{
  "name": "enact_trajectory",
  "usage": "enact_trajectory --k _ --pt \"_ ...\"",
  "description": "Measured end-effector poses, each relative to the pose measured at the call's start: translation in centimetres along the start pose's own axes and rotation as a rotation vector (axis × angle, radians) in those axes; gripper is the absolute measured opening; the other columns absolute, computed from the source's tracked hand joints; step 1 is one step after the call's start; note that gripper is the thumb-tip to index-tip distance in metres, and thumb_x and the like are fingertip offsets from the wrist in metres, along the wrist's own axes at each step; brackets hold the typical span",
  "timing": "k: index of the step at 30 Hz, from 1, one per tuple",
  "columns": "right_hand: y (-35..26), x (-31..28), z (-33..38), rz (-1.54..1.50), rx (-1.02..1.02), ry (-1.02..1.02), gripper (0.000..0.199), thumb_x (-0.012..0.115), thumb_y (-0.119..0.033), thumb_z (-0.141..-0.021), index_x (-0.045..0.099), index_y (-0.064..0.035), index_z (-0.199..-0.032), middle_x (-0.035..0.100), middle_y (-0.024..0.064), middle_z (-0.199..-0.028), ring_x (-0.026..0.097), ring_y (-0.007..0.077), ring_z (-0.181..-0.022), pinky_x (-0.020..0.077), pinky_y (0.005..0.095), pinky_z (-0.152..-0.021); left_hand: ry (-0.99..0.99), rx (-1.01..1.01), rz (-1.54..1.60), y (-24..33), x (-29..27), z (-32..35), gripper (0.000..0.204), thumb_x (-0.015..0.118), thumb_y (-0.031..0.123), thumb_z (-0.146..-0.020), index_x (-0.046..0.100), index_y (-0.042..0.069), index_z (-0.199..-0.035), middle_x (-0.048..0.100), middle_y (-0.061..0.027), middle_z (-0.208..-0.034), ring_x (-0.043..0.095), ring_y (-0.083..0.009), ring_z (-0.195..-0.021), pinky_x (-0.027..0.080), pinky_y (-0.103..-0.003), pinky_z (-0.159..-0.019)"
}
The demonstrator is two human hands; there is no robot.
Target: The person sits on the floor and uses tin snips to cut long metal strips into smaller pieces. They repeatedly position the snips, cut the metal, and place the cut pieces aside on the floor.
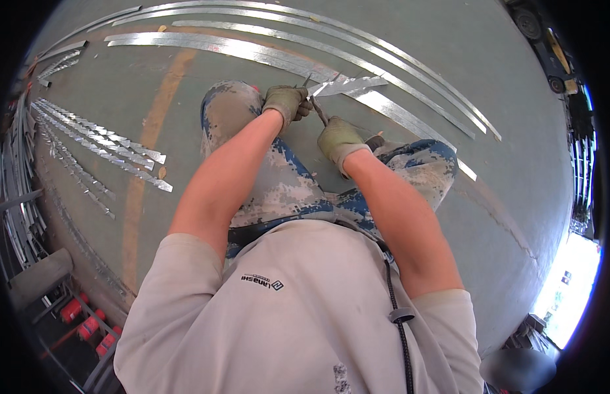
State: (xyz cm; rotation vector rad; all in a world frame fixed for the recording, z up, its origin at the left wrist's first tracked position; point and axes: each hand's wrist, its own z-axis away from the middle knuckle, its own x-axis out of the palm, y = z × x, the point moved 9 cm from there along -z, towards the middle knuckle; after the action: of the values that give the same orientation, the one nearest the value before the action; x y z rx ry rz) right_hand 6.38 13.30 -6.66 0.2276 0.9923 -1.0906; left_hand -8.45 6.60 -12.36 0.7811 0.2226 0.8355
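Observation:
My left hand [288, 103], in an olive work glove, is closed at the near end of a thin, shiny sheet-metal piece [362, 85]. That piece has angled ends and sticks out to the right above a long strip on the floor. My right hand [342, 141], gloved alike, is closed round a dark metal tool [319, 111] that looks like tin snips. The tool's upper end meets the metal beside my left fingers; its jaws are too small to make out. Both hands are between my knees, the left one near my left knee.
Long metal strips [252, 51] lie across the floor ahead. Zigzag-edged strips [114, 143] lie at the left, near a stack of metal lengths [22, 210]. Red cylinders [89, 326] stand at lower left. A wheeled machine [540, 39] is at far right.

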Motion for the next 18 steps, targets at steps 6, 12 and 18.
enact_trajectory --k 6,12,18 --pt "-0.8 -1.8 0.3 0.151 -0.033 -0.023 0.039 0.055 -0.019 -0.096 0.066 -0.0013 -0.128 0.069 0.0274 -0.128 0.067 0.0428 -0.121 0.0532 0.0490 -0.101 -0.017 0.046 0.075 0.4 0.4 0.4 0.016 0.061 0.017 -0.105 0.065 0.004 -0.096 0.068 -0.0070 -0.076 0.055 -0.0126 -0.053 0.040 -0.027 -0.045" --pt "-0.1 -1.7 0.2 0.114 -0.001 0.011 0.038 0.056 -0.019 -0.095 0.069 -0.0036 -0.128 0.069 0.0260 -0.130 0.067 0.0424 -0.122 0.0540 0.0482 -0.100 -0.076 0.047 0.088 0.0 0.2 -0.1 0.019 0.063 0.021 -0.105 0.067 0.003 -0.103 0.070 -0.0086 -0.084 0.058 -0.0134 -0.059 0.044 -0.027 -0.050" --pt "1.8 -1.2 -0.2 0.042 -0.029 -0.001 0.038 0.059 -0.020 -0.096 0.066 -0.0042 -0.130 0.070 0.0251 -0.127 0.069 0.0413 -0.117 0.0554 0.0484 -0.097 -0.065 0.029 0.092 0.5 -0.6 2.1 0.020 0.066 0.021 -0.103 0.066 0.002 -0.108 0.071 -0.0095 -0.086 0.061 -0.0142 -0.060 0.047 -0.029 -0.052"
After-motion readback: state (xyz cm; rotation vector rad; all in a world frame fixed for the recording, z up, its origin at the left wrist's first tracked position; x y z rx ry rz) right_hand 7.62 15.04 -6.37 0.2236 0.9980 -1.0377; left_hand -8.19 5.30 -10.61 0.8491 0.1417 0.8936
